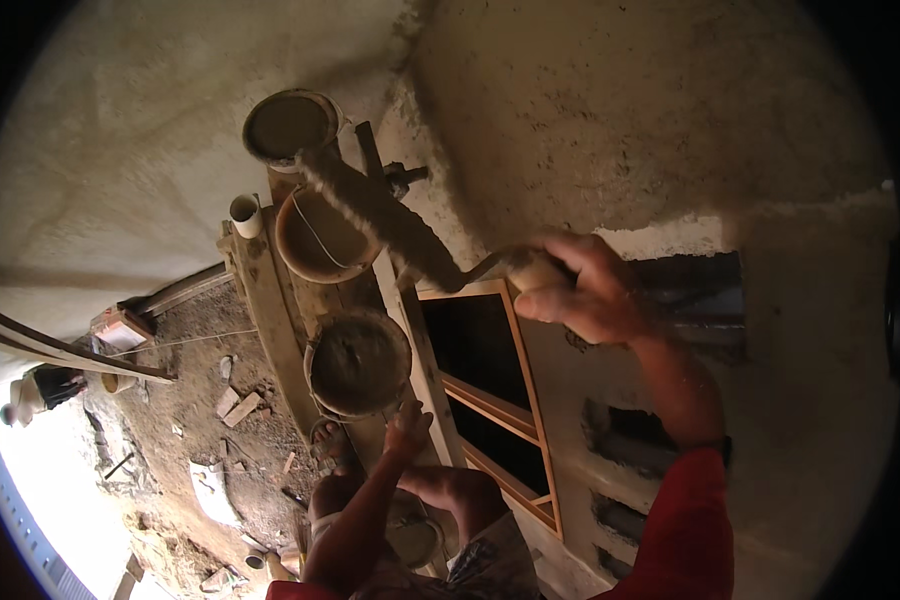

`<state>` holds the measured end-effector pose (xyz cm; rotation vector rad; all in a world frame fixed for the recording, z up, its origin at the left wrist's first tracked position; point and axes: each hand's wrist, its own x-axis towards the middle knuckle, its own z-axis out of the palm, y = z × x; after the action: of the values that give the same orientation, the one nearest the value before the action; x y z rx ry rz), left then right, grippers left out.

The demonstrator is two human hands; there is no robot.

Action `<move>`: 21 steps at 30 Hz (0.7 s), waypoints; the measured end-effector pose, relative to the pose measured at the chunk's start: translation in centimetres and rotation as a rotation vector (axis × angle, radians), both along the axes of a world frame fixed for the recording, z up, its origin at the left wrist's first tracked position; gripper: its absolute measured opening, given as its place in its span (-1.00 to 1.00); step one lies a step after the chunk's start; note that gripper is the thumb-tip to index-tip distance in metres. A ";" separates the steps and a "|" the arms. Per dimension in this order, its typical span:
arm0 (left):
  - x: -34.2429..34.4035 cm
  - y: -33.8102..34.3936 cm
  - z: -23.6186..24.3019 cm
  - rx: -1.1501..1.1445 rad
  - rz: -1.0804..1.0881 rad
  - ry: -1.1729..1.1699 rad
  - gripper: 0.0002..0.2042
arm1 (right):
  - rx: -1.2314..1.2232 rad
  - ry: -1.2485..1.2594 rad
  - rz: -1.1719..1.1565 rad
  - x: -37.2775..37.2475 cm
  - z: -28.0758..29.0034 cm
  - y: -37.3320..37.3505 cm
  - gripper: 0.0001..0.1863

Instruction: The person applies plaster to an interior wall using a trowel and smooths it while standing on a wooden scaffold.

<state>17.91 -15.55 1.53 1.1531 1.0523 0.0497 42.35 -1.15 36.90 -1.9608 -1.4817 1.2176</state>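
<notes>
My right hand (595, 290) is raised and wrapped around the handle of a trowel (390, 225). The blade, seen nearly edge-on, is coated with grey-brown mortar and reaches left across the buckets. Its tip overlaps the rim of the farthest mortar-filled bucket (288, 128) in this view; contact cannot be told. My left hand (407, 432) is low, by the near rim of a mortar bucket (360, 362), its fingers curled; what they hold, if anything, does not show. Between these two stands an orange-brown bucket (320, 235) with a wire handle.
Wooden planks (285, 320) carry the buckets and a white cup-like container (246, 214). Right of them is a wooden window frame (530, 400) and a rough plastered wall (650, 110) with dark openings. Rubble lies on the ground (185, 370) below; another person (35, 393) is far left.
</notes>
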 end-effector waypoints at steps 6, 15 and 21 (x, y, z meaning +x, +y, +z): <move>0.2 1.0 1.5 0.149 -0.026 -0.028 -0.59 | 0.074 -0.358 -0.542 16.3 -4.9 -0.1 -0.50; 0.2 -1.5 1.2 0.009 0.027 -0.010 -0.63 | -0.011 -0.269 -0.630 8.1 -0.3 -7.9 -0.61; -3.0 -5.4 0.3 0.089 -0.068 0.058 -0.57 | -0.121 -0.489 0.264 -4.1 -20.8 -14.5 -0.82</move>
<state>14.92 -20.98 1.79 1.2764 1.0700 0.0092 38.21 -15.66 16.07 -2.3168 -1.9978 0.9849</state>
